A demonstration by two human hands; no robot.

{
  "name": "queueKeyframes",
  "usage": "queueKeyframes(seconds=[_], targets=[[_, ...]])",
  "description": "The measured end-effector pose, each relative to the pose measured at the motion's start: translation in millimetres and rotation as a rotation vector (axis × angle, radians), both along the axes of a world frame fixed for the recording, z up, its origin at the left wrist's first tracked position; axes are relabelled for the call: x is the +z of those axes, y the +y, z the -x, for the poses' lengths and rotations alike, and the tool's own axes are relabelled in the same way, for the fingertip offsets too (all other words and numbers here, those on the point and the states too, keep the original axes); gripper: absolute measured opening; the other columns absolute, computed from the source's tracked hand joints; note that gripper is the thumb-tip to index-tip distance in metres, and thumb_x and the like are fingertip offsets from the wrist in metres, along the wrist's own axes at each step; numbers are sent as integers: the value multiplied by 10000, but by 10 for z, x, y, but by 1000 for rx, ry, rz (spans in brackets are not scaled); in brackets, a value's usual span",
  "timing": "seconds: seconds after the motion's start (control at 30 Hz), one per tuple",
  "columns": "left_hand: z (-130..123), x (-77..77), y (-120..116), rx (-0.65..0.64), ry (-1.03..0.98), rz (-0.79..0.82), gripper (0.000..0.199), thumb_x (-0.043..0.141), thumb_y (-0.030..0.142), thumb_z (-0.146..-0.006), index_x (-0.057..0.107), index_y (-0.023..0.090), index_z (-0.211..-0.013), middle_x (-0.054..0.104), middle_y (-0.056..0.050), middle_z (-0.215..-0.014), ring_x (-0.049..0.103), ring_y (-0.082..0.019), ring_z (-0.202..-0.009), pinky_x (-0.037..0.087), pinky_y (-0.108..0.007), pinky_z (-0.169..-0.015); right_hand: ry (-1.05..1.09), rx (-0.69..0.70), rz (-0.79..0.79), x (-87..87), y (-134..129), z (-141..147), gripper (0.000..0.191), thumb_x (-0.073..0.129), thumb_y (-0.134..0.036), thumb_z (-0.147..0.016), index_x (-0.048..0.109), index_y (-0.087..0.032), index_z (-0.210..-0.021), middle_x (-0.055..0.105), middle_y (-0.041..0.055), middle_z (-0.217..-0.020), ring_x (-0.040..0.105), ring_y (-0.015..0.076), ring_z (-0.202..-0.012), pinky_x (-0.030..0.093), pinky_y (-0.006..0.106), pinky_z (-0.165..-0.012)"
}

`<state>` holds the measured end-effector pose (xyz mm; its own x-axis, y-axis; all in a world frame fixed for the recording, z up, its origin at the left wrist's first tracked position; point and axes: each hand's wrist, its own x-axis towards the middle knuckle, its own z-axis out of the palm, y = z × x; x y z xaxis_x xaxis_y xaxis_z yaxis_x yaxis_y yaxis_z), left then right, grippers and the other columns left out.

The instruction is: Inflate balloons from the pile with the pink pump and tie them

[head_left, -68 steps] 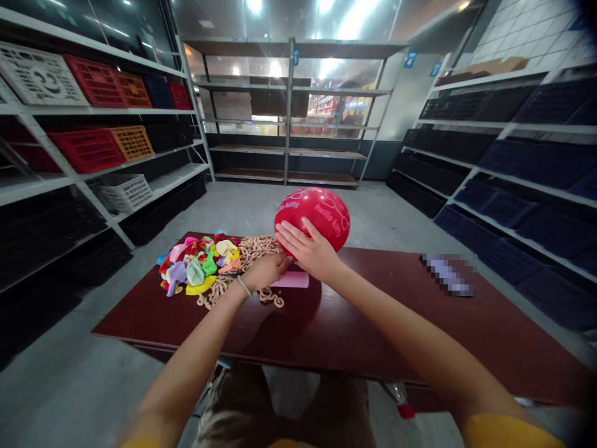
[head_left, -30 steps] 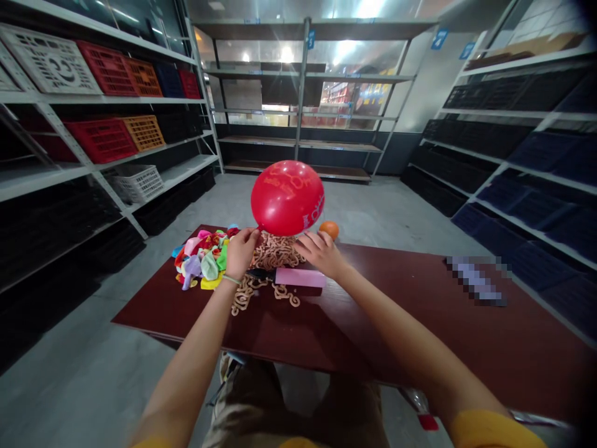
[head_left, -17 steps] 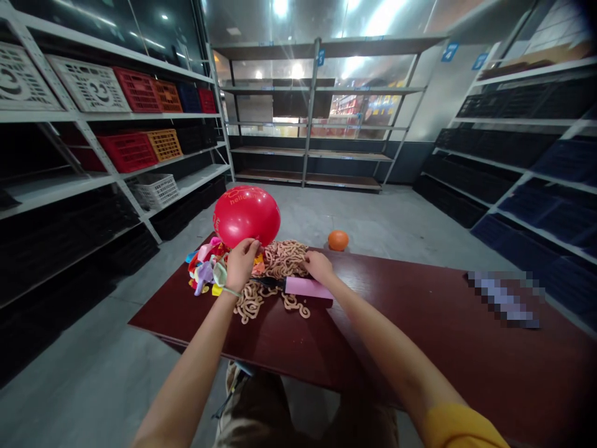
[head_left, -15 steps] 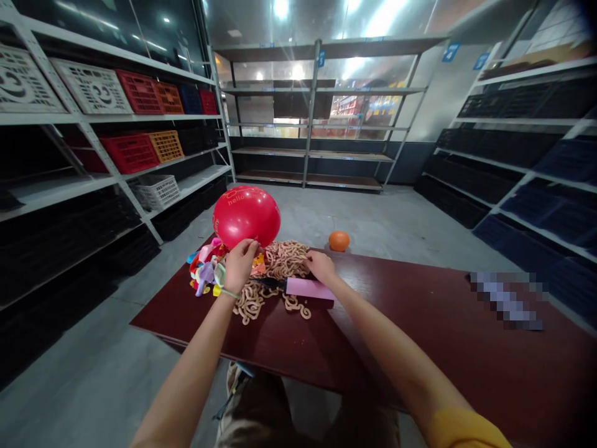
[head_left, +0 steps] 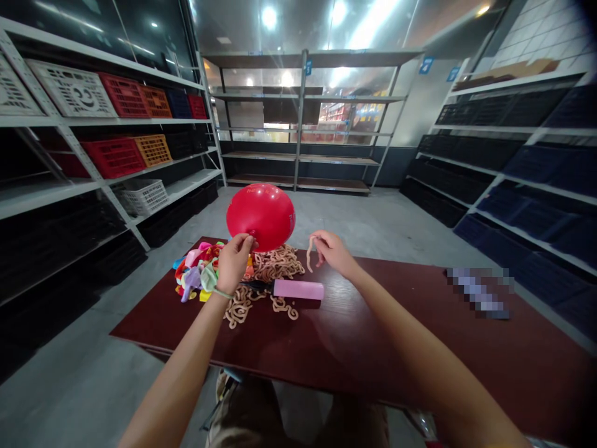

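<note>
My left hand [head_left: 236, 261] is closed in a pinch at the neck of an inflated red balloon [head_left: 261, 214], held up above the back left of the table. My right hand [head_left: 333, 252], raised to the right of it, pinches a thin beige rubbery strand [head_left: 310, 254] that hangs down from the fingertips. Below and between the hands lies a pile of similar beige strands [head_left: 280, 262], with more loose ones nearer me. A pink balloon pump [head_left: 298, 289] with a black nozzle end lies on the table. Uninflated balloons [head_left: 191, 280] in many colours are heaped beside my left hand.
The dark red table [head_left: 373, 336] stretches far to the right, where a blurred-out flat item [head_left: 480, 295] lies. Shelves with crates [head_left: 114, 155] stand along the left, a metal rack [head_left: 298, 124] at the back, and shelves with dark crates [head_left: 471, 149] on the right.
My right hand has moved up and right out of the pile with a strand. The red balloon has shifted right and turned. The orange round object behind the table no longer shows.
</note>
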<state>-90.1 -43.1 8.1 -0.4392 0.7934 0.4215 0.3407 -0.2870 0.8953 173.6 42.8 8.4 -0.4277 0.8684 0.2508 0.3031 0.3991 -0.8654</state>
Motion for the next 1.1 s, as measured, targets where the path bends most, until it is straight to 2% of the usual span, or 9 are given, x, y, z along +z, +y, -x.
queueKeyframes(seconds=[0.07,0.17,0.3,0.4,0.5,0.63,0.83,0.97,1.1], targets=[[-36,47,-16,2,52,4,286,574,445,-882,689,183,-887,735,-64,-820,690,-207,-797,519,-309,-758,7,15,-33,165,-66,-101,287,417,-391,-944,575,-228,-1120,469,-72,-566,492,107,-460,507,256,-494],[-112,122,-45,-14,168,28,298,547,449,-902,695,190,-899,734,-49,-809,679,-198,-767,490,-290,-720,-88,2,-158,495,-209,-283,287,443,-339,-946,587,-235,-1171,624,-15,-760,572,107,-547,514,273,-587],[-277,211,-65,-48,346,48,298,513,433,-933,700,203,-902,722,-28,-779,652,-180,-716,436,-271,-661,-419,-98,-465,1055,-426,-458,251,468,-301,-961,609,-269,-1167,720,11,-896,648,151,-692,471,308,-696],[-418,249,-55,-92,437,36,298,493,424,-952,696,212,-895,720,-19,-784,641,-173,-711,413,-264,-657,-581,-120,-654,1442,-526,-427,196,469,-308,-973,643,-265,-1053,725,19,-903,651,173,-752,426,309,-685],[-533,261,-39,-133,473,18,307,477,425,-964,693,215,-904,718,-21,-798,635,-173,-715,408,-260,-659,-574,-112,-775,1689,-540,-258,229,429,-301,-996,648,-245,-1028,718,30,-958,649,179,-846,409,306,-727],[-632,254,-41,-163,491,-6,286,470,398,-974,696,223,-947,726,-36,-858,649,-190,-783,421,-265,-700,-473,-116,-835,1778,-457,46,206,442,-272,-992,641,-225,-1018,706,18,-972,630,159,-876,384,283,-742],[-743,182,-67,-168,549,-58,270,483,375,-977,673,203,-890,699,-62,-870,636,-205,-830,430,-278,-751,-481,-164,-825,1651,-312,424,209,446,-281,-995,643,-221,-1031,707,11,-916,612,145,-790,325,276,-666],[-808,137,-77,-180,562,-78,250,488,345,-977,663,205,-868,687,-59,-850,634,-204,-838,441,-287,-775,-558,-138,-800,1526,-236,543,201,466,-287,-987,652,-224,-1023,710,22,-889,605,149,-761,307,283,-648],[-874,107,-84,-194,551,-83,230,499,333,-973,674,208,-892,704,-67,-893,641,-211,-869,450,-299,-792,-540,-177,-803,1506,-171,545,206,454,-286,-989,650,-231,-1015,712,17,-875,602,149,-747,299,286,-633]])
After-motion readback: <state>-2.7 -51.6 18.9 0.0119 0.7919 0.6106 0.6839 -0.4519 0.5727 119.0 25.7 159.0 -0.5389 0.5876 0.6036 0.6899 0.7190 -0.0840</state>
